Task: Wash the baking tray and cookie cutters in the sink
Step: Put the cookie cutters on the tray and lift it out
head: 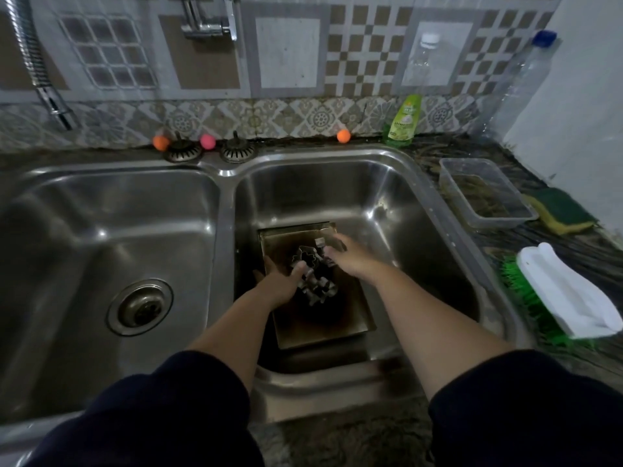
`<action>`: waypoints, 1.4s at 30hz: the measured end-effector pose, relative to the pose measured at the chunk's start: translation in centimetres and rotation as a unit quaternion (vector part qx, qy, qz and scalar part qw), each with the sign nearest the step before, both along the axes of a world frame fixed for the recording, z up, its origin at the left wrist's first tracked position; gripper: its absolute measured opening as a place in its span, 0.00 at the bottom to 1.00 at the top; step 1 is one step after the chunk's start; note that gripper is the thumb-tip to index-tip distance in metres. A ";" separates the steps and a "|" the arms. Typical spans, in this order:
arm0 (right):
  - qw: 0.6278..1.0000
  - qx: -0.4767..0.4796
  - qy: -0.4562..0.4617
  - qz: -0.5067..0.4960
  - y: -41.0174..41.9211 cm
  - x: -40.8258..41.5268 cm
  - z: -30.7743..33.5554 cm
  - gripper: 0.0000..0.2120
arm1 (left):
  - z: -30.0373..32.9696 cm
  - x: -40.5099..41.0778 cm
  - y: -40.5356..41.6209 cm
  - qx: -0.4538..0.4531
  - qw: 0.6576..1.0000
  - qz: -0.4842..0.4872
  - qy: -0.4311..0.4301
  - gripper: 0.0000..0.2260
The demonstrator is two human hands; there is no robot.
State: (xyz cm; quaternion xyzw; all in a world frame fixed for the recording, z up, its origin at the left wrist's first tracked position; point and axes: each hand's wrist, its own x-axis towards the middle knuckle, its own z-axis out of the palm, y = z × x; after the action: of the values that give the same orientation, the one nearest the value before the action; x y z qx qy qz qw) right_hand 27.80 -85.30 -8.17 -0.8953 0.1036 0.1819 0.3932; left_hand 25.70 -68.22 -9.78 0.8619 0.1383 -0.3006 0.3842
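Note:
A dark, stained baking tray (323, 326) lies flat in the right basin of the steel sink (421, 203). Several metal cookie cutters (318, 288) are piled on the tray's middle. My left hand (281, 284) reaches in from the left, its fingers curled on the cutters. My right hand (347, 259) is over the tray's far right part, its fingers closed around another small cutter (320, 242). Both forearms are bare, sleeves pushed up.
The left basin (111, 237) has an open drain. Two taps hang above at the back. On the right counter stand a green dish soap bottle (403, 121), a clear plastic box (485, 192), a yellow-green sponge (561, 210) and a green scrub brush (556, 294). Two strainers and small coloured balls sit on the back ledge.

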 end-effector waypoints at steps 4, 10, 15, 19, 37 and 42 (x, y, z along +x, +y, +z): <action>0.995 0.032 0.092 -0.009 -0.7 -0.6 -2.1 0.37 | -0.5 0.3 -0.4 0.002 0.999 0.010 0.037 0.46; 0.990 0.089 0.102 -0.039 -1.3 -0.3 -4.2 0.33 | -0.8 0.9 -1.4 0.002 0.997 0.062 0.039 0.51; 0.983 0.122 0.124 -0.060 -1.6 -0.1 -4.9 0.36 | -1.7 1.0 -2.6 0.050 0.994 0.097 0.029 0.53; 0.980 0.145 0.123 -0.065 -1.8 0.1 -5.5 0.34 | -2.2 0.9 -2.7 0.069 0.990 0.125 0.008 0.54; 0.980 0.168 -0.028 -0.101 -2.1 -0.5 -2.0 0.34 | 0.3 1.1 -1.8 -0.081 0.985 0.149 -0.045 0.53; 0.982 0.142 -0.065 -0.106 -3.3 0.5 0.5 0.37 | 3.1 1.1 -0.9 -0.144 0.987 -0.006 -0.075 0.59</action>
State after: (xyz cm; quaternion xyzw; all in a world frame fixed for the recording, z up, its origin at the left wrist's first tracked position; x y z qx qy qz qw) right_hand 28.32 -88.61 -7.70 -0.8242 0.1456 0.0933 0.5393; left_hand 26.78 -69.15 -6.67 0.8186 0.0590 -0.2539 0.5118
